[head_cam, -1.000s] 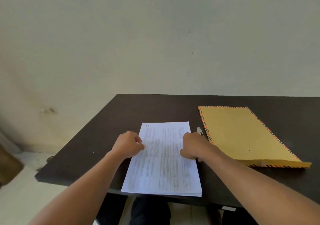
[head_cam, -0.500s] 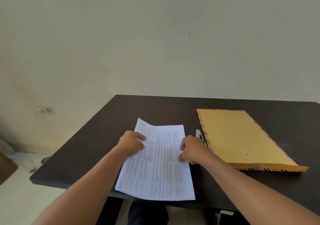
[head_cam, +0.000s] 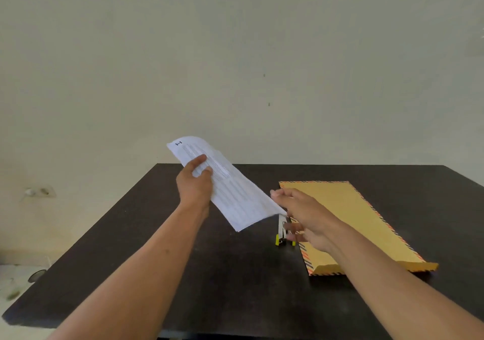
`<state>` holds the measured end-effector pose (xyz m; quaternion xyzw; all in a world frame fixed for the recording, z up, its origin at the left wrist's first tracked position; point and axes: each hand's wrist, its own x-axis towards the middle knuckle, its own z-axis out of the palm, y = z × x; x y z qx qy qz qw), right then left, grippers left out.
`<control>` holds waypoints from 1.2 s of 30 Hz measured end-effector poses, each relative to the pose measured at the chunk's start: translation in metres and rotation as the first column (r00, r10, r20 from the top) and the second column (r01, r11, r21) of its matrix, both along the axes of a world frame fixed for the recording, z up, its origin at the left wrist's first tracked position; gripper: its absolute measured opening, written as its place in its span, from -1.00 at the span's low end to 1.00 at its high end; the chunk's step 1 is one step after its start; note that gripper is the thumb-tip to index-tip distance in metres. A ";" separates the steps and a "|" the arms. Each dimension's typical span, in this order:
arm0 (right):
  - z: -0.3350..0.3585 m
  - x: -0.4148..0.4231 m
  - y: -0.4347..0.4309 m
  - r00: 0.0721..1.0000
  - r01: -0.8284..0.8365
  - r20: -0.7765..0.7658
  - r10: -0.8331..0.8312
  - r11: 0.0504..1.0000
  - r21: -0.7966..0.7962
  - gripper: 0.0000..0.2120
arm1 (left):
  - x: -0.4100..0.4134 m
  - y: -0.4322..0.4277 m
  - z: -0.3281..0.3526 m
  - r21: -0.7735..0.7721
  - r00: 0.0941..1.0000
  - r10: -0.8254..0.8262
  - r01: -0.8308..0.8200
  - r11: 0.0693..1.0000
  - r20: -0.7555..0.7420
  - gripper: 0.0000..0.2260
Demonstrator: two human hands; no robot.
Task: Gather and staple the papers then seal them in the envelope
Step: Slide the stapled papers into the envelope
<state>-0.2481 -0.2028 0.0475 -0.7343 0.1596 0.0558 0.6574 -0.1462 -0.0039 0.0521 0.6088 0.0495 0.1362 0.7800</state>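
Note:
A stack of white printed papers (head_cam: 235, 195) hangs tilted in the air above the dark table (head_cam: 209, 274). My left hand (head_cam: 195, 185) grips it near its upper end, thumb on top. My right hand (head_cam: 306, 214) hovers at the stack's lower right corner with its fingers loosely spread and blurred, just above a small silver stapler (head_cam: 280, 232) with yellow-green parts. I cannot tell whether the fingers touch the stapler. A brown envelope (head_cam: 353, 208) with a striped border lies flat on the table's right side, partly under my right forearm.
The table's far edge meets a plain wall. A wall socket (head_cam: 39, 191) sits low on the left, and a dark round object (head_cam: 36, 275) lies on the floor left of the table.
My left hand has lifted the papers off the table, up and to the left. My right hand has let go of them and moved right over the stapler, which now shows.

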 end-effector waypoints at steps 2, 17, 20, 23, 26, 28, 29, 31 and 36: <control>-0.004 -0.007 -0.002 0.998 -0.010 -0.062 0.027 0.967 0.254 -0.66 | 0.003 -0.022 0.004 -0.019 1.000 0.019 -0.019 1.000 0.018 -0.73; -0.010 0.005 -0.053 0.930 0.293 0.162 -0.330 0.931 0.216 -0.63 | -0.004 -0.074 -0.027 0.185 0.924 -0.301 0.347 0.920 -0.236 -0.69; 0.007 0.001 -0.094 0.929 0.266 0.313 -0.200 0.946 -0.185 -0.57 | -0.017 -0.072 -0.026 0.379 0.788 -0.410 0.591 0.712 -0.460 -0.45; 0.025 -0.012 -0.145 0.964 0.217 0.247 -0.095 0.818 -0.533 -0.55 | -0.023 -0.082 -0.030 0.623 0.810 -0.365 0.587 0.517 -0.459 -0.52; 0.025 -0.030 -0.188 0.985 0.168 0.089 -0.146 0.716 -0.677 -0.57 | -0.031 -0.105 -0.040 0.822 0.875 -0.449 0.387 0.418 -0.183 -0.87; 0.016 -0.041 -0.206 0.977 0.181 0.055 -0.204 0.671 -0.719 -0.57 | -0.043 -0.125 -0.053 0.864 0.758 -0.636 0.411 0.291 -0.146 -0.93; 0.011 -0.047 -0.212 0.972 0.195 0.053 -0.229 0.661 -0.724 -0.58 | -0.051 -0.135 -0.061 0.880 0.684 -0.707 0.433 0.194 -0.180 -0.92; 0.000 -0.057 -0.221 0.963 0.226 0.062 -0.264 0.651 -0.725 -0.60 | -0.065 -0.153 -0.079 0.909 0.570 -0.784 0.416 0.018 -0.246 -0.90; -0.012 -0.076 -0.243 0.924 0.344 0.127 -0.360 0.643 -0.684 -0.69 | -0.079 -0.178 -0.104 0.924 0.493 -0.831 0.378 -0.060 -0.256 -0.88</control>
